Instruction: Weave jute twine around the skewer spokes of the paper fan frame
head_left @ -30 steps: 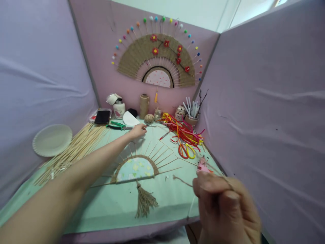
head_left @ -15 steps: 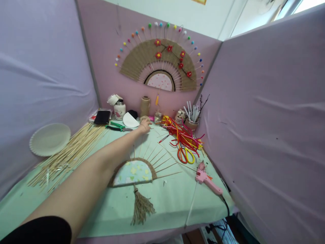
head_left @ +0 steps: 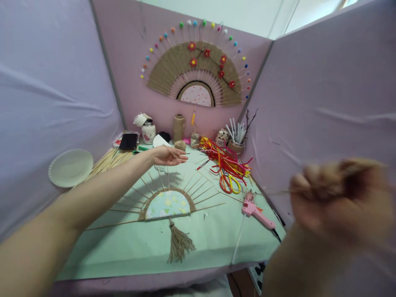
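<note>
My left hand (head_left: 168,156) reaches across the green table (head_left: 216,243), palm up and fingers stretched out, just short of a small jute twine ball (head_left: 180,145). Below my forearm lies a half-made fan (head_left: 167,204): a floral paper half-disc edged in jute, with skewers radiating from it and a jute tassel (head_left: 180,244) hanging off its base. My right hand (head_left: 337,194) is raised close to the camera at the right. It is blurred, and its fingers are curled round a brown jute twine strand (head_left: 274,192) trailing left.
A pink glue gun (head_left: 256,211), orange-yellow scissors (head_left: 227,183) and a heap of coloured pipe cleaners (head_left: 224,159) lie at the right. A paper plate (head_left: 70,167) and a skewer bundle (head_left: 108,159) sit at the left. A finished fan (head_left: 196,68) hangs on the back wall.
My left hand has drawn back slightly from the twine ball and turned palm up. My right hand, out of view half a second ago, has come up at the right.
</note>
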`<state>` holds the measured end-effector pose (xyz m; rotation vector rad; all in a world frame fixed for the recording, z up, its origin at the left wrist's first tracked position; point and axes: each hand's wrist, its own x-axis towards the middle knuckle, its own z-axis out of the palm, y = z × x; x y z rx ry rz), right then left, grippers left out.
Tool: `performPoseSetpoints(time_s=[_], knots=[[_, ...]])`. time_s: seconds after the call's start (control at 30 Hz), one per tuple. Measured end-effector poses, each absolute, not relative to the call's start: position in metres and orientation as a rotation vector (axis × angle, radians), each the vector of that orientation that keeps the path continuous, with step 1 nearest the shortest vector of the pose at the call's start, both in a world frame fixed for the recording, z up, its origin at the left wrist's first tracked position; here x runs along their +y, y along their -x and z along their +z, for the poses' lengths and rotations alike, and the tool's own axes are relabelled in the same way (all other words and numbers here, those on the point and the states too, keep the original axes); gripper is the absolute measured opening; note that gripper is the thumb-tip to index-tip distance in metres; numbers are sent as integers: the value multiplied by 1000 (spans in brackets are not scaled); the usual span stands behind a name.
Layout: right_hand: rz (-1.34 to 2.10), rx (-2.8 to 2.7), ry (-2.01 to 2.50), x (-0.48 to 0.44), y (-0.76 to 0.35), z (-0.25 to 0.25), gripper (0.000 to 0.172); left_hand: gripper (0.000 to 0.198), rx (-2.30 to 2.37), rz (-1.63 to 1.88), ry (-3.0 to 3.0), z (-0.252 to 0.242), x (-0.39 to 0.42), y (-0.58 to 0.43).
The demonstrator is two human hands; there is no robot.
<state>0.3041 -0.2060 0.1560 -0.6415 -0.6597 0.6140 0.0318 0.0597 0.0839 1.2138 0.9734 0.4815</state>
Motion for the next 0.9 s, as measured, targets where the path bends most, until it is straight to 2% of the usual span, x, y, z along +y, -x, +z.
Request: performPoseSetpoints(time_s=[0.07,0.1,0.2,0.27,0.37,0.5,0.63,0.77,0.9], knots=[[697,-671,652,-164,-298,166,40,20,889,625,-1138,113,62,-20],[750,-664,653,-147,-296,165,33,18,845,814,-1099,127,64,-15],[905,-570,680,-113,-290,147,25,27,809,1235,-939,157,63,-4],[1030,-537,705,-103,-280,130,21,29,938,1184,-896,158,51,-4],[1250,-542,676,-98,-256,102,15,23,998,918,-1023,131,11,-13],[1424,-447,528,-95,-224,70,22,21,898,737,-1175,78,-57,-35],[1482,-316,520,-96,-206,47,25,33,865,675,-1290,38,-99,-52],[1506,-330,554,-109,-201,41,22,34,948,741,-1481,18,-99,-50],[1475,-572,599,-129,-205,50,16,28,1180,876,-1705,22,-54,-36]])
